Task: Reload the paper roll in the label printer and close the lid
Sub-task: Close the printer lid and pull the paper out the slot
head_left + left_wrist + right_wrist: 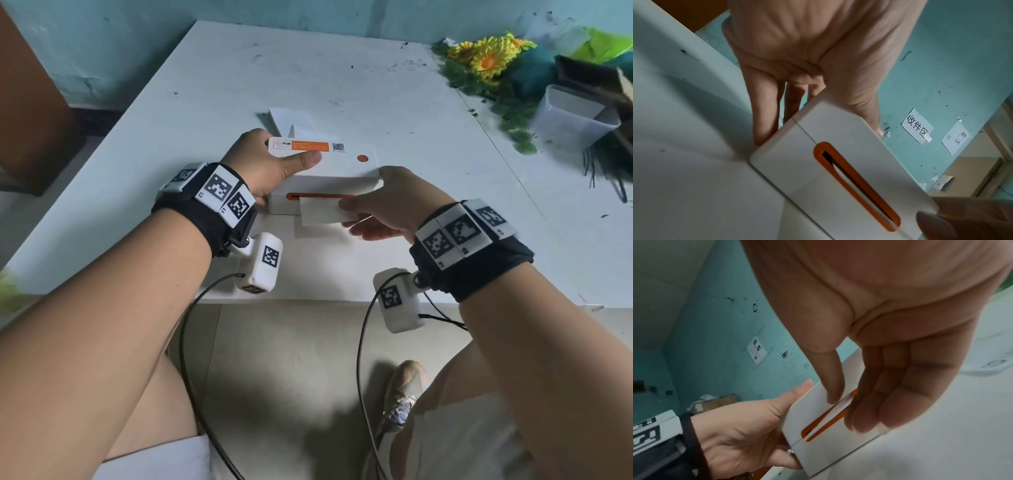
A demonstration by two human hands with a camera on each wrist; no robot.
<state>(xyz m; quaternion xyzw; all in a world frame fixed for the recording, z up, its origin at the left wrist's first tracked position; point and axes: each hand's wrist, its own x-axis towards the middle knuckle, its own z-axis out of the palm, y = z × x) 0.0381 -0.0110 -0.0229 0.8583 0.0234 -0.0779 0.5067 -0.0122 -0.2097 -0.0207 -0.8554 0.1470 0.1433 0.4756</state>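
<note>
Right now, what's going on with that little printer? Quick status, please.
Left hand grips printer, thumb on lid. Right hand pinches paper strip sticking out of orange slot. Lid looks shut. Nothing in the way.

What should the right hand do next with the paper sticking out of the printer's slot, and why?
Probably tear the paper strip off against the orange slot. The printer lid already looks shut, the left hand grips the body to steady it, and the right hand pinches the strip's free end between thumb and fingers, so a short pull seems all that is left.
</note>
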